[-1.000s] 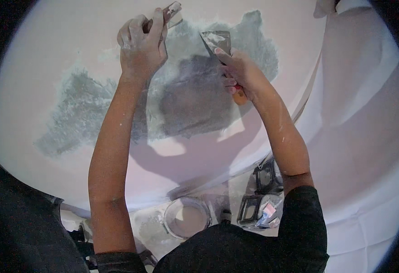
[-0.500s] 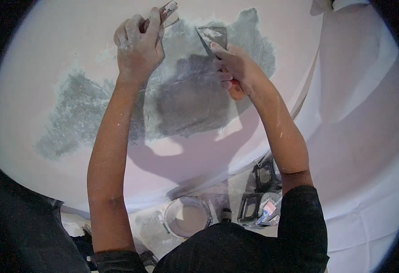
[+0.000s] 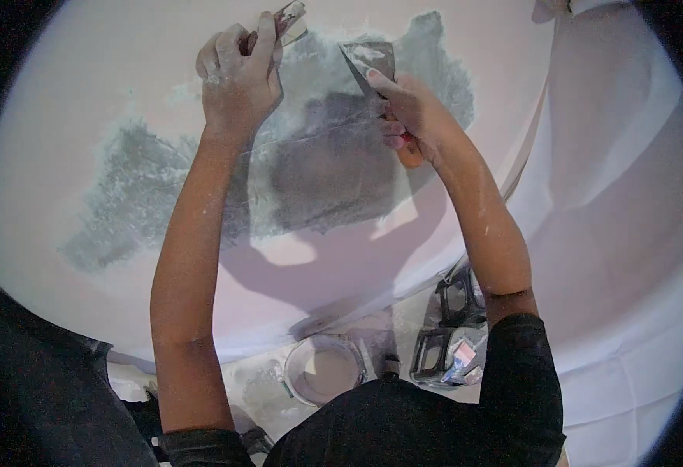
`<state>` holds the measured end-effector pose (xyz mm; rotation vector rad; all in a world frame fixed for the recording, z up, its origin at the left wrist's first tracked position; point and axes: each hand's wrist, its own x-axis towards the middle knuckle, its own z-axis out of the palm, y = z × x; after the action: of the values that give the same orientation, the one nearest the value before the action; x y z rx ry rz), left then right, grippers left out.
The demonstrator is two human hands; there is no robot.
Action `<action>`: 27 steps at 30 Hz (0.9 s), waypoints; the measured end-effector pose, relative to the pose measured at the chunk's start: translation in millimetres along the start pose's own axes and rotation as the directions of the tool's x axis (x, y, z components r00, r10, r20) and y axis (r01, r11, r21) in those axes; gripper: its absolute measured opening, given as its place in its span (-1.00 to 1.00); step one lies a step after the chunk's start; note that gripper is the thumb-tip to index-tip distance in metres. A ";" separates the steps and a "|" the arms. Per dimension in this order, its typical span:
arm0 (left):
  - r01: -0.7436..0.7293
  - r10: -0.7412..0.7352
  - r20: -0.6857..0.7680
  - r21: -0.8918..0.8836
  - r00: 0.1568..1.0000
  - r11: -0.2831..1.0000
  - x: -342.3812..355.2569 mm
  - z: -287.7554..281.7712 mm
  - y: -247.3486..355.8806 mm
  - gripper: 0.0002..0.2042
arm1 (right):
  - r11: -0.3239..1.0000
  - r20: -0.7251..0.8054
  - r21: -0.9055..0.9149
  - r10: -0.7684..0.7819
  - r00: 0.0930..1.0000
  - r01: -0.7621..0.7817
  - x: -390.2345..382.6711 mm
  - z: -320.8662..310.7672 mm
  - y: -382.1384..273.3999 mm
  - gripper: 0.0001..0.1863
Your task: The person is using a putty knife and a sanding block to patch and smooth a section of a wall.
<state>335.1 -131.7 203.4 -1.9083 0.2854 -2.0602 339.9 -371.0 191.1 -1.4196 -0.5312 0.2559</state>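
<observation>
Paste, white and smeared in streaks, coats the flat, flared blade of a scraper [image 3: 383, 64], whose smooth orange handle shows below the fingers of the right hand [image 3: 411, 105]. That hand is closed around the scraper, its thumb laid along the blade, which reaches out beyond the fingertips. The left hand [image 3: 236, 74], powdery white over the knuckles, curls its fingers around a paste-smeared tool [image 3: 293, 17] that juts out above and to the right of its fingers; much of it is hidden in the grip. Behind both hands runs a pale, pinkish, matte surface [image 3: 61, 124] bearing a grey patch [image 3: 135, 183], ragged and feathery at its edges, spreading below the scraper and leftward past the left forearm. Whether the blade touches the patch, I cannot tell. Well below the hands stands a round, pale-crusted bucket [image 3: 291, 377].

Compared with half a second ago, the right hand and scraper sit slightly further right; the left hand is practically unmoved, its grip the same.
</observation>
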 end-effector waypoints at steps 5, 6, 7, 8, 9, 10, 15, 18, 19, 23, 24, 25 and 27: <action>0.014 -0.015 0.075 0.024 0.997 1.000 0.2 -1.8 0.4 -0.58 | 0.997 0.024 0.008 -0.080 0.996 0.080 -1.7 2.5 -3.9 -0.68; 0.008 -0.011 0.086 0.038 0.996 0.999 0.3 -1.9 0.8 -0.58 | 0.999 -0.037 -0.022 -0.036 0.999 0.035 -1.5 2.0 -5.1 -0.68; 0.006 -0.009 0.066 0.036 0.998 0.999 -0.1 -2.6 1.5 -0.57 | 1.000 -0.014 0.001 -0.009 1.000 0.010 -2.1 1.3 -5.5 -0.68; 0.013 -0.015 0.040 0.042 0.999 0.999 0.6 -1.9 1.6 -0.57 | 1.000 0.013 0.015 0.008 1.000 -0.008 -1.7 0.5 -5.8 -0.68; 0.012 -0.013 0.026 0.044 1.000 0.999 1.2 -1.3 1.6 -0.57 | 1.000 0.015 0.008 0.000 1.000 0.000 -1.2 -0.4 -5.8 -0.68; 0.020 -0.021 0.033 0.036 0.999 0.999 0.6 -1.1 2.3 -0.56 | 1.000 0.007 0.026 0.004 1.000 -0.004 -0.9 -1.2 -4.8 -0.68; 0.013 -0.013 0.013 0.001 1.000 1.000 0.6 0.0 1.4 -0.56 | 0.999 0.005 -0.048 -0.002 1.000 0.003 1.1 -2.0 1.5 -0.69; -0.005 0.004 0.035 0.016 0.999 1.000 0.1 -0.5 1.1 -0.56 | 0.994 -0.061 -0.078 -0.078 0.995 0.074 1.8 -0.3 0.8 -0.71; 0.001 -0.002 0.055 0.005 0.998 1.000 -0.5 -1.1 1.3 -0.54 | 0.998 -0.008 -0.044 -0.049 0.999 0.048 0.6 0.2 0.3 -0.71; 0.010 -0.010 0.067 -0.002 0.998 1.000 0.3 -1.4 1.0 -0.51 | 0.994 0.026 -0.062 -0.085 0.996 0.087 -0.4 1.2 -4.8 -0.69; 0.006 -0.006 0.061 0.001 0.998 1.000 0.3 -1.3 1.2 -0.51 | 0.996 -0.007 -0.067 -0.064 0.998 0.064 -1.1 0.3 -4.7 -0.69; 0.010 -0.009 0.060 -0.004 0.998 1.000 0.5 -1.3 1.3 -0.52 | 0.998 -0.005 -0.030 -0.050 0.999 0.050 -1.3 -0.7 -4.3 -0.68; 0.015 -0.014 0.058 -0.014 0.998 1.000 0.2 -1.3 1.7 -0.52 | 0.999 -0.007 0.005 -0.035 0.999 0.035 0.0 -3.0 -1.5 -0.67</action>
<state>333.9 -133.4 202.9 -1.9805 0.2737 -2.0132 341.1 -373.8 192.3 -1.4044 -0.5489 0.2241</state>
